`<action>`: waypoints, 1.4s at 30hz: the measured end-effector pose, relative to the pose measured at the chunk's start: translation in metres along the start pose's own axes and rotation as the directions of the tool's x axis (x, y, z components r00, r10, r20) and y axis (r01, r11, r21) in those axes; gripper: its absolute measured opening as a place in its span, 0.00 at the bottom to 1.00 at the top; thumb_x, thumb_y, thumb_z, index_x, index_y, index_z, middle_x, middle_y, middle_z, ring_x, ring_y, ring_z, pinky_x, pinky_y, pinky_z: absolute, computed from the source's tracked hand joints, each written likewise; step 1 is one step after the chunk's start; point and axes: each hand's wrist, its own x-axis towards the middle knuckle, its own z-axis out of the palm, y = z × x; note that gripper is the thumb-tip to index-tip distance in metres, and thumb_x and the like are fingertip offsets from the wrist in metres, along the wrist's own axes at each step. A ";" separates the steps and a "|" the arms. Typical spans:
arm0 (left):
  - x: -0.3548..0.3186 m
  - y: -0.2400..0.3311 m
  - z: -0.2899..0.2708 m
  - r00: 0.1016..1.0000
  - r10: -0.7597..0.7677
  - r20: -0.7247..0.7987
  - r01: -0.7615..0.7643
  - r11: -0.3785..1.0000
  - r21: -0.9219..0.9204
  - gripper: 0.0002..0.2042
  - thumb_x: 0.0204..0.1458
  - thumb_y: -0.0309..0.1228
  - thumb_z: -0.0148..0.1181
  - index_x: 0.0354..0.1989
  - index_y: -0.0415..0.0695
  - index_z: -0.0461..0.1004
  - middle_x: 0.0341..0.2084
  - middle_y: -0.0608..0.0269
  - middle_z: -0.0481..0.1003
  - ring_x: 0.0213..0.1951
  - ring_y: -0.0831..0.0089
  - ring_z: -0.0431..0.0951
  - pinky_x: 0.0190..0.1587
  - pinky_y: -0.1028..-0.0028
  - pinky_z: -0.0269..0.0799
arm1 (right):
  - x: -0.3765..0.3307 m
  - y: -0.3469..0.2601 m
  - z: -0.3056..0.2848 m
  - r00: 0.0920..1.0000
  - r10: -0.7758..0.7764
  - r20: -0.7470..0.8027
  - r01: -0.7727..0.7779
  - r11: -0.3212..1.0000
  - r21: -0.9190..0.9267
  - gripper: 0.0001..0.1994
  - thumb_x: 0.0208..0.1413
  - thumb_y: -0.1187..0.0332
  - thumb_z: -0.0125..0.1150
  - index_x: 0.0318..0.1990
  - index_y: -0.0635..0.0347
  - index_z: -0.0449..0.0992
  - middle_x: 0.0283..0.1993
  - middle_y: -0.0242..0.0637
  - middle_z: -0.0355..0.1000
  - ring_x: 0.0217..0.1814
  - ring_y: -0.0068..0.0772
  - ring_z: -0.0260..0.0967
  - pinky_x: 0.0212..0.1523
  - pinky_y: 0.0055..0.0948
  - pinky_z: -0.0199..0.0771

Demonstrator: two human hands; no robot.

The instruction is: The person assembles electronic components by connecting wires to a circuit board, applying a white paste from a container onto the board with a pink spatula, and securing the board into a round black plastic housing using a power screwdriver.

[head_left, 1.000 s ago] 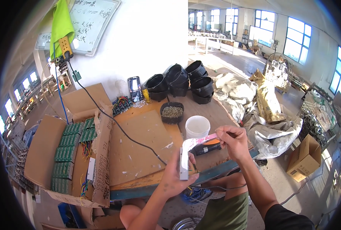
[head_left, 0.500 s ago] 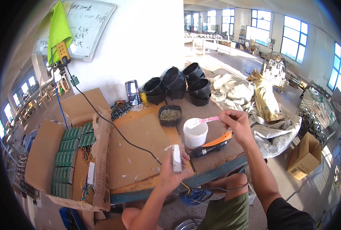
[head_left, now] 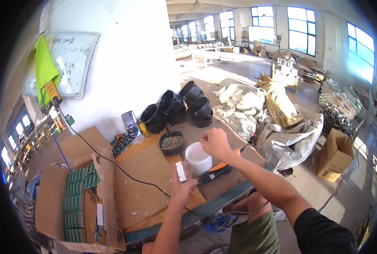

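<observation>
My left hand (head_left: 181, 191) is closed around a small white rectangular case (head_left: 180, 172), held up beside a white plastic tub (head_left: 198, 161). Over the tub's mouth is my right hand (head_left: 216, 143), its fingers pinched on a pink spatula. The hand hides most of the spatula, whose blade seems to be down inside the tub. Just right of the tub lies a black-and-orange tool (head_left: 217, 172) on the bench. Behind the tub sits a black bowl (head_left: 172, 143) of small greyish pellets.
A cardboard box (head_left: 52, 199) of green circuit boards (head_left: 74, 199) stands at left. A black cable (head_left: 125, 170) crosses the cardboard sheet (head_left: 141, 186). Black buckets (head_left: 171, 106) and a phone (head_left: 131, 124) stand along the back. White sacks (head_left: 290, 135) lie right of the bench.
My right hand has moved from beside the tub to over its mouth, tipping the spatula down into it. The left hand still holds the white case, now closer to the tub. The view has turned right.
</observation>
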 end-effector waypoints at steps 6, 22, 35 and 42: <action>0.007 -0.011 -0.013 0.996 0.084 0.017 -0.083 0.996 -0.008 0.32 0.39 0.12 0.55 0.58 0.43 0.63 0.56 0.56 0.69 0.41 0.73 0.72 0.34 0.73 0.71 | -0.016 0.012 -0.001 0.966 0.242 0.091 -0.257 0.876 0.408 0.09 0.46 0.71 0.62 0.32 0.66 0.84 0.26 0.48 0.79 0.27 0.40 0.79 0.35 0.32 0.79; -0.040 0.020 -0.014 0.958 0.284 0.035 -0.277 0.892 0.358 0.36 0.42 0.23 0.74 0.58 0.44 0.56 0.42 0.64 0.65 0.44 0.74 0.68 0.45 0.71 0.72 | -0.068 0.002 -0.081 0.908 0.293 0.298 -0.399 0.394 0.828 0.09 0.60 0.69 0.64 0.42 0.66 0.80 0.33 0.36 0.79 0.29 0.19 0.71 0.29 0.19 0.71; -0.065 0.041 -0.009 0.949 0.299 0.101 -0.315 0.913 0.259 0.40 0.41 0.18 0.72 0.60 0.47 0.52 0.43 0.65 0.61 0.44 0.76 0.67 0.46 0.74 0.74 | -0.135 -0.036 -0.073 0.867 0.146 0.477 -0.494 0.124 0.860 0.08 0.55 0.79 0.66 0.42 0.67 0.81 0.36 0.40 0.80 0.34 0.26 0.78 0.35 0.23 0.80; -0.070 0.047 -0.016 0.951 0.276 0.140 -0.305 0.908 0.287 0.40 0.42 0.14 0.69 0.61 0.43 0.49 0.45 0.62 0.60 0.48 0.75 0.69 0.48 0.73 0.73 | -0.131 -0.034 -0.089 0.896 0.071 0.438 -0.438 0.294 0.849 0.06 0.55 0.81 0.65 0.40 0.68 0.81 0.34 0.40 0.79 0.32 0.25 0.77 0.32 0.22 0.79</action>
